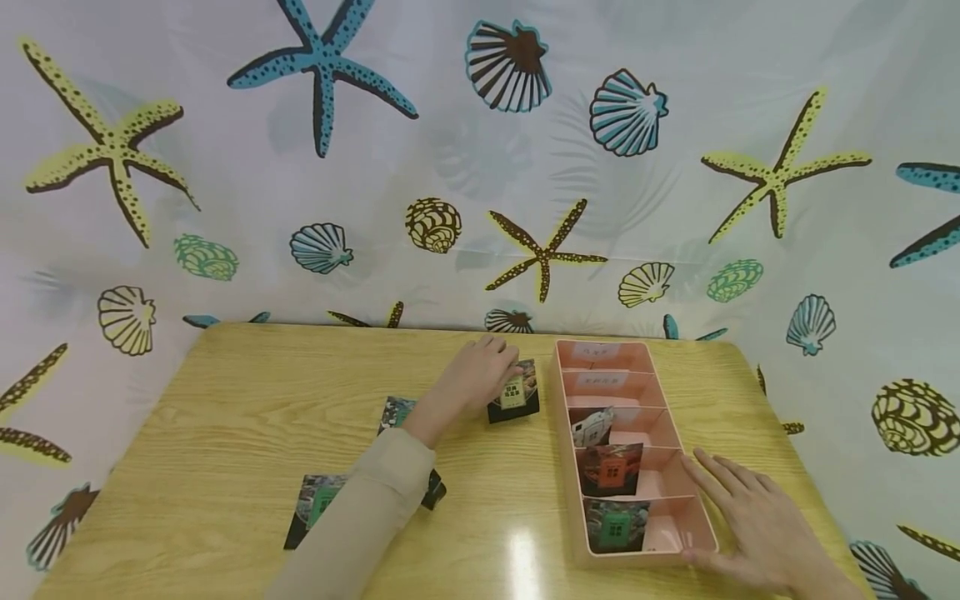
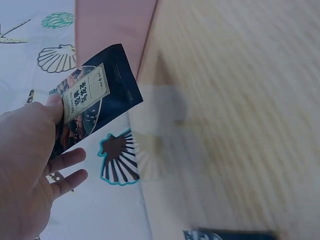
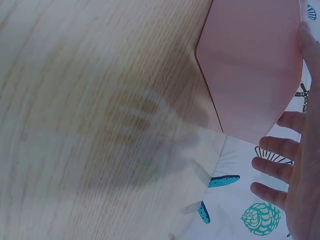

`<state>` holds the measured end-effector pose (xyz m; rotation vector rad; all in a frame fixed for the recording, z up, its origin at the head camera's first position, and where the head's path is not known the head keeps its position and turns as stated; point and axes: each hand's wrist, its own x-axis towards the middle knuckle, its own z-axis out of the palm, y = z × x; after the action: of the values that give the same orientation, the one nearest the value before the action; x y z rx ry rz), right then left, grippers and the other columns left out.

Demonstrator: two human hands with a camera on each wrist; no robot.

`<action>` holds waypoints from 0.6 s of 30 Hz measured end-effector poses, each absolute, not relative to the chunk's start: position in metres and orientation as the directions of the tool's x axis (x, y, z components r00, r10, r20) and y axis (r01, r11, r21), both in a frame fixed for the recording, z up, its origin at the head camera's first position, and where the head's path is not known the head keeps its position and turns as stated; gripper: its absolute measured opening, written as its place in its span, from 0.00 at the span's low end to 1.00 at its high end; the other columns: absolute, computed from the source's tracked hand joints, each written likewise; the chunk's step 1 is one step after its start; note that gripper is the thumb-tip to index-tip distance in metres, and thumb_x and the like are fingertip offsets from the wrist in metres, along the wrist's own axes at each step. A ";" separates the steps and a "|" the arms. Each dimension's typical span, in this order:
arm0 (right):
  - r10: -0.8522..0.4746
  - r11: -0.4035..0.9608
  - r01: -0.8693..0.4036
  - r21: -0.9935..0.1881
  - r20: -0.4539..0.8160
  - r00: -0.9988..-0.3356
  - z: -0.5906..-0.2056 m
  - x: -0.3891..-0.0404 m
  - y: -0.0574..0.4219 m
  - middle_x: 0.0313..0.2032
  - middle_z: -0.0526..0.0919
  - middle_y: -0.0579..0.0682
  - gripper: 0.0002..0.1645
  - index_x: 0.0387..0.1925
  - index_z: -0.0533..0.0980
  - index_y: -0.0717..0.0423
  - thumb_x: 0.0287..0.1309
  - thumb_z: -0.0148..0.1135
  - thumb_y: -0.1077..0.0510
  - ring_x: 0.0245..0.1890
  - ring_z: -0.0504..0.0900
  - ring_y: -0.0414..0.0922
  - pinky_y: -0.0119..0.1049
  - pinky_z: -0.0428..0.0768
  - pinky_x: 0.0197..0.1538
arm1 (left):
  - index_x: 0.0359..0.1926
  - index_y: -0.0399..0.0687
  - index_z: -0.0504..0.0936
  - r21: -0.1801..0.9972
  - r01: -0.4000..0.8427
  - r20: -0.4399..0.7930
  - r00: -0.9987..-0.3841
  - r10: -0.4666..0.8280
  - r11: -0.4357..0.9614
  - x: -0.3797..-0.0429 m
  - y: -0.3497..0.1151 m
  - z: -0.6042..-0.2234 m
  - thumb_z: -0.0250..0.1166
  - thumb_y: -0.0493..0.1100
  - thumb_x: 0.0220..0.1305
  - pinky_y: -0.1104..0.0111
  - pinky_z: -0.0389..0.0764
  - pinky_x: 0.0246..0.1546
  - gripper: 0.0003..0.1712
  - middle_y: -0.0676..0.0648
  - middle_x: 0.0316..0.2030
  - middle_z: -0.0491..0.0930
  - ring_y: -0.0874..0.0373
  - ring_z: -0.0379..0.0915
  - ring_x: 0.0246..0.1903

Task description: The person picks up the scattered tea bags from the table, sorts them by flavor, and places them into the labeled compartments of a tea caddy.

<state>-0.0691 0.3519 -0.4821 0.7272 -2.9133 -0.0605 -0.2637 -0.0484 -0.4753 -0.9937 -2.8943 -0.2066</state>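
My left hand pinches a dark tea sachet with a cream label between thumb and fingers, just left of the pink divided box. In the left wrist view the sachet tilts away from the thumb, and two fingers stand clear of it. My right hand lies along the box's right side with its fingers fairly straight, the thumb at the near right corner. The three nearer compartments hold a white-labelled sachet, a red-labelled sachet and a green-labelled sachet.
On the wooden table, a green-labelled sachet lies at the left, partly behind my sleeve. Another sachet is partly covered by my left arm. The two far compartments carry paper labels. A shell-patterned cloth hangs behind.
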 end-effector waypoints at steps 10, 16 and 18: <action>-0.468 0.884 -0.462 0.071 0.117 -0.876 -0.484 -0.068 0.352 0.74 0.74 0.57 0.67 0.79 0.66 0.50 0.46 0.67 0.16 0.67 0.79 0.60 0.63 0.81 0.59 | 0.48 0.47 0.79 0.049 0.639 0.181 -0.761 0.623 0.767 -0.281 -0.043 -0.456 0.48 0.55 0.85 0.55 0.80 0.51 0.19 0.44 0.48 0.80 0.47 0.77 0.52; -0.480 0.877 -0.473 0.083 0.135 -0.867 -0.484 -0.068 0.354 0.74 0.74 0.57 0.67 0.78 0.67 0.51 0.46 0.66 0.15 0.66 0.80 0.60 0.62 0.80 0.59 | 0.51 0.46 0.79 0.006 0.673 0.210 -0.724 0.657 0.740 -0.290 -0.036 -0.443 0.49 0.54 0.85 0.56 0.82 0.55 0.19 0.44 0.49 0.81 0.47 0.78 0.53; -0.482 0.876 -0.474 0.085 0.137 -0.865 -0.484 -0.069 0.354 0.74 0.73 0.57 0.67 0.78 0.67 0.50 0.46 0.66 0.15 0.67 0.79 0.60 0.62 0.80 0.60 | 0.51 0.45 0.79 -0.004 0.683 0.228 -0.710 0.666 0.730 -0.293 -0.033 -0.440 0.49 0.53 0.85 0.56 0.81 0.58 0.19 0.43 0.50 0.82 0.47 0.78 0.54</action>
<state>-0.0687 0.3539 -0.4844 0.7420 -2.8927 -0.0733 -0.2929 -0.0330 -0.4398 -1.0745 -2.7196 -0.1178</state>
